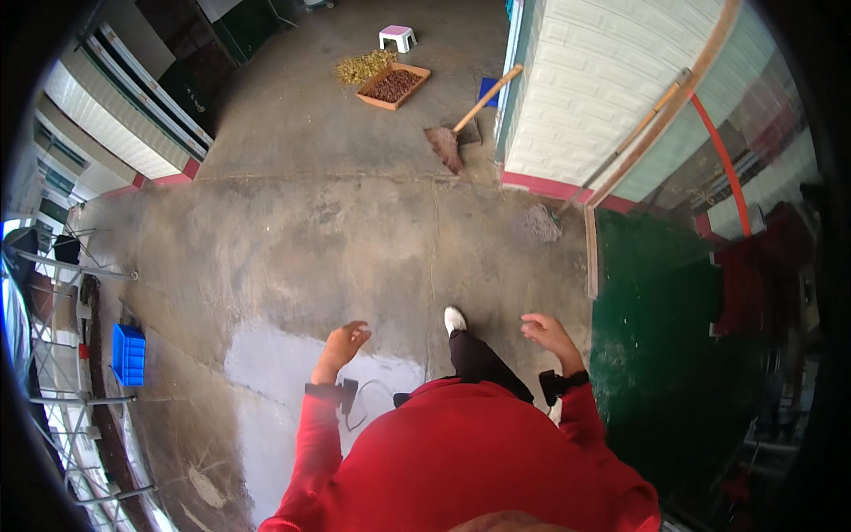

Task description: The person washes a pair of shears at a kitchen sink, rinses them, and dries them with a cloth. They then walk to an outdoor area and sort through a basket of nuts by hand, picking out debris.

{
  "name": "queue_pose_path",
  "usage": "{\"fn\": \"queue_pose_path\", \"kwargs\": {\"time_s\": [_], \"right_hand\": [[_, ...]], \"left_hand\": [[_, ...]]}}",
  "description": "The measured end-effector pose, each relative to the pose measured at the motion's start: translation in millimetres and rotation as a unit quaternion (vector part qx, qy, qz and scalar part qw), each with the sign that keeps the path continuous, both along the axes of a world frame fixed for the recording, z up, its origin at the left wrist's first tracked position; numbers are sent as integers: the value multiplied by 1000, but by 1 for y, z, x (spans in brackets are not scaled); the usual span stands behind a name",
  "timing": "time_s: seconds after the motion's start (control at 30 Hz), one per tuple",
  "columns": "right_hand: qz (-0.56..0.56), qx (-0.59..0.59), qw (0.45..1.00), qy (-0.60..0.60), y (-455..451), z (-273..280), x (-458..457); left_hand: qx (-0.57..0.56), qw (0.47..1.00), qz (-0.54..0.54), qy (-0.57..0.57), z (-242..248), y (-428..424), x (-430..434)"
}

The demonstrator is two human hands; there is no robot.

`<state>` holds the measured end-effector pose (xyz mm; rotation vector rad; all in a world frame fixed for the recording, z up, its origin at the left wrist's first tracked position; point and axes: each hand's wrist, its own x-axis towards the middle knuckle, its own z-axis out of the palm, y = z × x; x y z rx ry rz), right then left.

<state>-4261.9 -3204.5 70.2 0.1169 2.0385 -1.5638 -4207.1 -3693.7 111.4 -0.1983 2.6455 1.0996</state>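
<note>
My left hand (347, 339) hangs over the concrete floor (332, 253) with its fingers loosely bent and nothing in it. To the right of the foot in a white shoe (455, 320), my right hand (544, 331) is held out, fingers apart, also holding nothing. Both wrists carry black straps with small devices. Farther ahead, an orange tray (393, 104) of dark reddish pieces lies on the floor beside a pile of yellowish plant matter (362, 66). A broom (485, 100) leans at the wall's end, its bristles on the floor.
Behind the pile stands a small white stool with a pink top (397, 33). A mop (544, 223) leans on the white tiled wall (572, 86) at the right, near a green floor area (638, 299). At the left are a blue crate (129, 356) and metal racks (80, 401).
</note>
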Motion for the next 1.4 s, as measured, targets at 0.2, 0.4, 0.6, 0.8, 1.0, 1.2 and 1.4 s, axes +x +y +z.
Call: {"fn": "queue_pose_path", "kwargs": {"time_s": [0.2,0.4,0.6,0.8,1.0,1.2,1.4], "right_hand": [[158,-19,977,141,-132,41,-229],[228,-193,954,-22,-248,73,-415],[102,-246,964,-11,-305,110,-558],[-23,-295,955,17,-311,134,-690],[-111,-323,940,19,-303,105,-833],[-156,-334,930,4,-323,106,-999],[-111,-416,902,17,-344,121,-1171]], "left_hand": [[134,986,94,-41,34,-39,-104],[394,896,199,-56,64,-73,-246],[516,844,144,-30,76,-133,-455],[593,799,60,-73,96,-165,-674],[637,758,-42,-132,86,-155,-881],[622,767,-52,-150,107,-151,-1044],[648,744,-50,-153,114,-153,-1207]]}}
